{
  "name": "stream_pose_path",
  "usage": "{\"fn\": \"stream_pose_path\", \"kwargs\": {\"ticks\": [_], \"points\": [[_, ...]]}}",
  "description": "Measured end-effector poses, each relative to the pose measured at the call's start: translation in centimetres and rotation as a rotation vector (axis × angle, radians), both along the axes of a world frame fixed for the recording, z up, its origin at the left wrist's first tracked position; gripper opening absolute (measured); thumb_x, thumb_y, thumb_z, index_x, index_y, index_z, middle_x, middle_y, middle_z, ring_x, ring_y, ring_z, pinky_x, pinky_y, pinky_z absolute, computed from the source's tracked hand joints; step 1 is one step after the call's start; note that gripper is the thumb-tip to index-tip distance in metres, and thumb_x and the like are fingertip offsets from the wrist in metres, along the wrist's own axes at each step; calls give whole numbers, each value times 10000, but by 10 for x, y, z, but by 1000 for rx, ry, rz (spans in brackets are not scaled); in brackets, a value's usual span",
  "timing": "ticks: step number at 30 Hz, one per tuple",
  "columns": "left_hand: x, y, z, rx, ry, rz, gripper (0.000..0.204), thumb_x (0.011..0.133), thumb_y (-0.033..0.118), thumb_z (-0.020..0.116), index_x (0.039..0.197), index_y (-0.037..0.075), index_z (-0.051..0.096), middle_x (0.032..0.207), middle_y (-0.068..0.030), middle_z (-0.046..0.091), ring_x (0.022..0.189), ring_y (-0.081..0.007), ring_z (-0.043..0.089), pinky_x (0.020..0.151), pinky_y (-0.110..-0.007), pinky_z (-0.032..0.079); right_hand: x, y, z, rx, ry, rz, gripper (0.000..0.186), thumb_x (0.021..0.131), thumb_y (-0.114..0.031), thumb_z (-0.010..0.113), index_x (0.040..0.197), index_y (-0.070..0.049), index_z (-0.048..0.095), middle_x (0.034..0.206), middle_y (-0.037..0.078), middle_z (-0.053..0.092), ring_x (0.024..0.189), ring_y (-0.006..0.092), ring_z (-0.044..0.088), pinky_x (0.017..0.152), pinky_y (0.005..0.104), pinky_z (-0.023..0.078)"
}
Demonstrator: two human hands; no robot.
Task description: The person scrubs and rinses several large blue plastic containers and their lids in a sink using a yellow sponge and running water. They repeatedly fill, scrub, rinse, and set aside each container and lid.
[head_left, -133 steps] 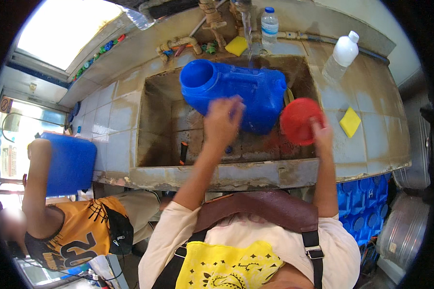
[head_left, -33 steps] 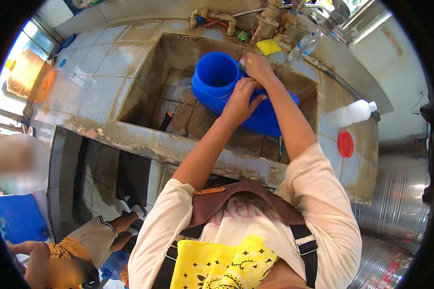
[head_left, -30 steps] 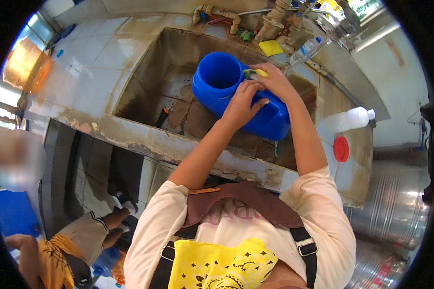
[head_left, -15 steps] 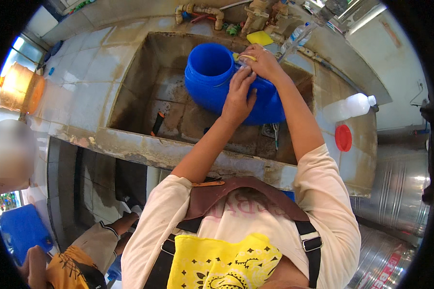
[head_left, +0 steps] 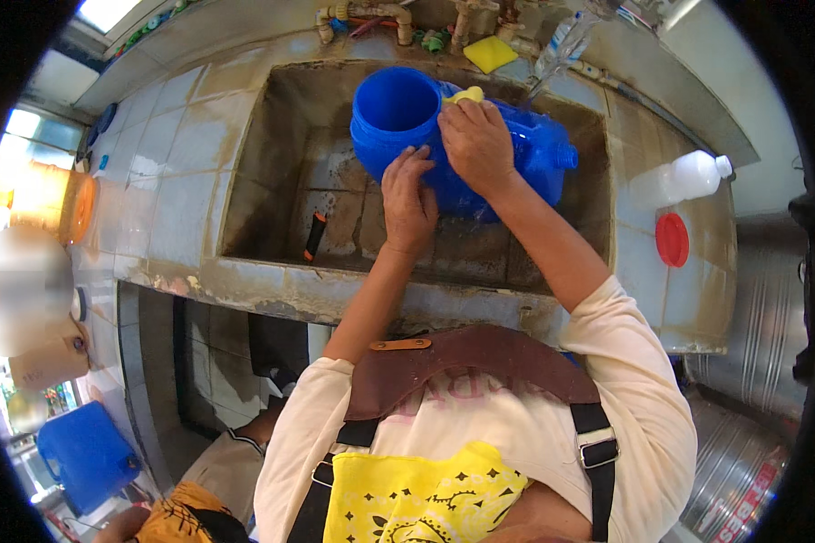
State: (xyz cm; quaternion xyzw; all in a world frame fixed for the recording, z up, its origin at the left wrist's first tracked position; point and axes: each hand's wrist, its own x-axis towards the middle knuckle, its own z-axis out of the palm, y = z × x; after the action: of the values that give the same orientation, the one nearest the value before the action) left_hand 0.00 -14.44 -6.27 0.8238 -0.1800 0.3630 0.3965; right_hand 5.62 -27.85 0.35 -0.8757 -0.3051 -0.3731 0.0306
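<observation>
A big blue plastic drum point(head_left: 367, 149) lies in the sink with its wide round mouth uncapped and facing up toward me at its left end. My left hand point(head_left: 409, 204) rests on its near side below the mouth, fingers stretched against the neck. Bunched in my right hand point(head_left: 478, 149) is a yellow sponge point(head_left: 466, 95), pressed to the drum's upper side just right of the mouth; the fingers hide most of it. Water runs from a tap above the drum's right end. The drum's surface looks wet there.
The tiled sink point(head_left: 290, 127) holds a black-and-orange handled tool point(head_left: 315, 237). Another yellow pad point(head_left: 491, 54) and pipes line the back ledge. At right stand a white bottle point(head_left: 697, 175) and a red lid point(head_left: 672, 240). Other people are at the left.
The drum has turned and shifted, so a small spout now shows at its right end. My left hand has slid down from beside my right hand to below the mouth.
</observation>
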Motion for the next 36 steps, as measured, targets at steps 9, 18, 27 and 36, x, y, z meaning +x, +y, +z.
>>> {"fn": "stream_pose_path", "kwargs": {"ticks": [9, 18, 27, 36], "points": [[40, -9, 37, 234, 67, -81, 312, 754, 36, 613, 1062, 35, 567, 1067, -135, 611, 1096, -325, 542, 968, -415, 412, -47, -25, -52, 537, 296, 97, 196, 750, -40, 655, 945, -36, 678, 909, 106, 599, 861, 290, 564, 772, 397, 455], [177, -121, 93, 805, 489, -464, 524, 863, 450, 584, 1216, 62, 584, 1201, -190, 587, 1129, -360, 541, 943, -434, 439, -165, -133, -95, 821, 505, -426, 179, 882, -101, 596, 1019, -5, 661, 971, 121, 616, 923, 237, 593, 828, 324, 463], [169, -136, 83, 477, 1043, -479, 648, 902, 582, 436, 1134, 9, 629, 1099, -209, 638, 1101, -322, 581, 920, -424, 432, -173, -126, -81, 1238, 132, -412, 250, 906, -114, 572, 1139, -27, 594, 1174, 144, 554, 1096, 263, 519, 987, 351, 373], [149, -110, 19, 138, 917, -375, 681, 933, 556, 360, 1144, -43, 604, 1178, -287, 574, 1168, -423, 501, 994, -437, 367, -3, -98, -31, 639, 713, 76, 244, 847, -125, 538, 1022, 27, 616, 1096, 230, 593, 1039, 413, 539, 905, 472, 422]]}}
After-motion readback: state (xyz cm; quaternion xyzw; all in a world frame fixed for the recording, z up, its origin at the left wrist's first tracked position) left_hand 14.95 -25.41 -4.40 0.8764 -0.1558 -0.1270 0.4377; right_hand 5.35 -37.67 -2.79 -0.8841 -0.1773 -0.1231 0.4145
